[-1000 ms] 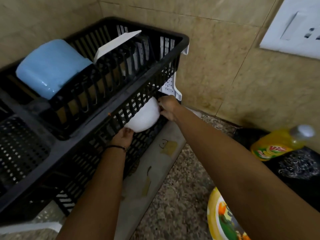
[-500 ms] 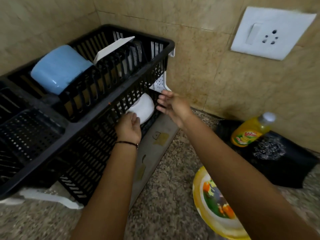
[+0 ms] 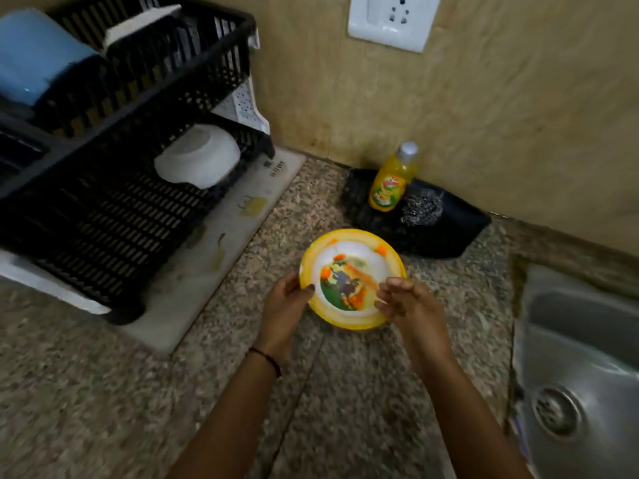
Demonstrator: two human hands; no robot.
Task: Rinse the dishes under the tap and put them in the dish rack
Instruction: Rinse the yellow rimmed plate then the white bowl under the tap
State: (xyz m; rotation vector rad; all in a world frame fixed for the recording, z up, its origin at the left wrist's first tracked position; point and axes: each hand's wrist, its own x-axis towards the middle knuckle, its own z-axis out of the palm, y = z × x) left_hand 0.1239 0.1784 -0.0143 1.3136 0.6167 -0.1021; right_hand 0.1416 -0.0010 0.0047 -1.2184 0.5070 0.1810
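Both hands have moved from the black plastic dish rack (image 3: 121, 209) to the round yellow picture plate (image 3: 349, 267) on the speckled bench (image 3: 103, 392): my left hand (image 3: 287, 302) pinches its left rim, my right hand (image 3: 408, 305) flanks the right, grip I cannot tell, steel sink (image 3: 587, 340) lying rightward.

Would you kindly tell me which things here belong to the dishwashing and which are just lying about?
Job: plate, left hand, right hand, white bowl, dish rack, sink.
Lying about: soap bottle, scrubber, black tray, wall socket.
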